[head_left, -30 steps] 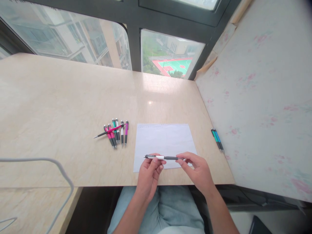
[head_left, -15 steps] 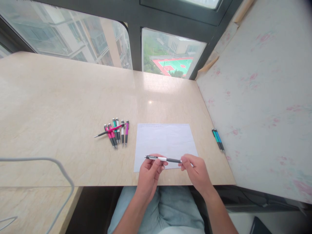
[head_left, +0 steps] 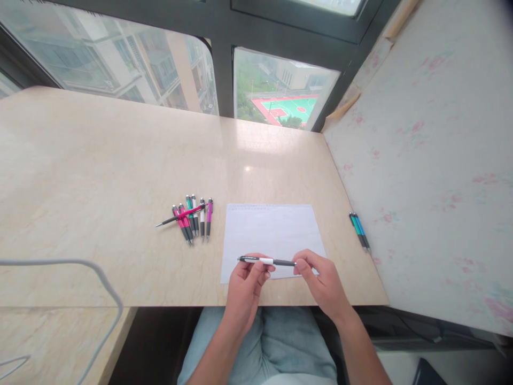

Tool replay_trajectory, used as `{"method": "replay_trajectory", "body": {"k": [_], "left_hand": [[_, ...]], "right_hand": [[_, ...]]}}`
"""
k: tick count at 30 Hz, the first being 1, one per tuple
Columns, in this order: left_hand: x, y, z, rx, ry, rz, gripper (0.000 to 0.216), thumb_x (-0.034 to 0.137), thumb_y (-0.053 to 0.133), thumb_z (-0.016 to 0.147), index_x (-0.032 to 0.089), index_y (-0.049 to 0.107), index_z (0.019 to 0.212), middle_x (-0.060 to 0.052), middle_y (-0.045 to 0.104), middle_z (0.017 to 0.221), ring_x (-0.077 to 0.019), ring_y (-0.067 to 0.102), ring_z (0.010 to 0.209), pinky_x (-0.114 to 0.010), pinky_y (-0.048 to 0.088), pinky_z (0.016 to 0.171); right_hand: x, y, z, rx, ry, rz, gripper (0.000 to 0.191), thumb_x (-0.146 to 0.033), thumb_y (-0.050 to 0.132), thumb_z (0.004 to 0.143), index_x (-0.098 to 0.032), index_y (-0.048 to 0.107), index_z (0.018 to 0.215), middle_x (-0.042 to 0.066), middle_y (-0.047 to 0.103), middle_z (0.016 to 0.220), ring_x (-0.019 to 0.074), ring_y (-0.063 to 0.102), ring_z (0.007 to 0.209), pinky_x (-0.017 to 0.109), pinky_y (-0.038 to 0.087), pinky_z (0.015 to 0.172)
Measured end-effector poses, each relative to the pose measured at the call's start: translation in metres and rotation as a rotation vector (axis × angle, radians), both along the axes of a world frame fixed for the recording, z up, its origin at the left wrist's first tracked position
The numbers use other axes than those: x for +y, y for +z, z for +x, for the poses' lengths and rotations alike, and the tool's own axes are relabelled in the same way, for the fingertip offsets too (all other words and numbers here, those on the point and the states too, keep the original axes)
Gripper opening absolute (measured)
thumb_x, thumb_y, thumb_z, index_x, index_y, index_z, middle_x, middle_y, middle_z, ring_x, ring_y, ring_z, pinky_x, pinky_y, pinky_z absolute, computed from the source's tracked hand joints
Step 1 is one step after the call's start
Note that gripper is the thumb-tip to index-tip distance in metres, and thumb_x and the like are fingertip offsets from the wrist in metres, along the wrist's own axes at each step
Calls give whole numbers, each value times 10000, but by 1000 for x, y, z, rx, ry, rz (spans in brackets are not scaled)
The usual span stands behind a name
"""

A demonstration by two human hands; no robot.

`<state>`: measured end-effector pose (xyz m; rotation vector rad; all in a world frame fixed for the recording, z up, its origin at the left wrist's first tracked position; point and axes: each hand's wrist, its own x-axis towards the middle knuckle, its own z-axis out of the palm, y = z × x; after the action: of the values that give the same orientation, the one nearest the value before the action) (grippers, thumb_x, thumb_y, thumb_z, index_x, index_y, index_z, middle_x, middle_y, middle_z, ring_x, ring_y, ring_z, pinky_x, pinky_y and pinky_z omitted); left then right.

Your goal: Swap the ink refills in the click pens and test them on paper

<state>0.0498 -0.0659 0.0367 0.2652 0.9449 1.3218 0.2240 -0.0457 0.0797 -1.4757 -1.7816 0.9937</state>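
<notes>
A white pen with a black grip (head_left: 267, 261) lies nearly level between my hands, above the lower part of a white sheet of paper (head_left: 272, 232). My left hand (head_left: 249, 280) pinches its barrel, with the clip end pointing left. At the other end, my right hand (head_left: 319, 275) closes thumb and fingers on the tip, which they hide. Small writing runs along the paper's far edge. To the left of the sheet lies a group of several pens in pink, green, white and purple (head_left: 194, 220), one pink pen (head_left: 181, 215) resting across the others.
Two pens, green and blue (head_left: 359, 232), lie by the papered wall (head_left: 433, 176) on the right. A grey cable (head_left: 96, 270) loops over the left front of the desk (head_left: 120, 160). Behind the desk stands a window (head_left: 222, 80).
My right hand has shifted very slightly to the left along the pen's tip. The left hand and the pen have stayed almost still.
</notes>
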Motion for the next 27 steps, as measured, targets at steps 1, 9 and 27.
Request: {"method": "replay_trajectory", "body": {"k": [1,9,27], "left_hand": [[0,0,0,2,6,-4,182,286,737,800,159,693,922,-46,684,917,-117,649,765,-203,497,671],[-1,-2,0,15,-4,11,177,290,725,812,157,694,925,-51,682,919,-122,649,775,-213,500,688],[-1,2,2,45,38,-40,205,302,759,776,153,701,904,-49,691,914,-119,652,760,-227,505,706]], "right_hand": [[0,0,0,5,-4,7,263,-374,484,958,-197,603,804,5,626,739,149,575,690,257,423,649],[0,-5,1,-30,-5,-14,415,-381,434,986,-196,523,625,-22,534,592,122,502,577,256,376,598],[0,-9,-5,75,-24,-38,256,-385,478,963,-197,582,823,10,612,763,155,590,729,259,447,669]]}}
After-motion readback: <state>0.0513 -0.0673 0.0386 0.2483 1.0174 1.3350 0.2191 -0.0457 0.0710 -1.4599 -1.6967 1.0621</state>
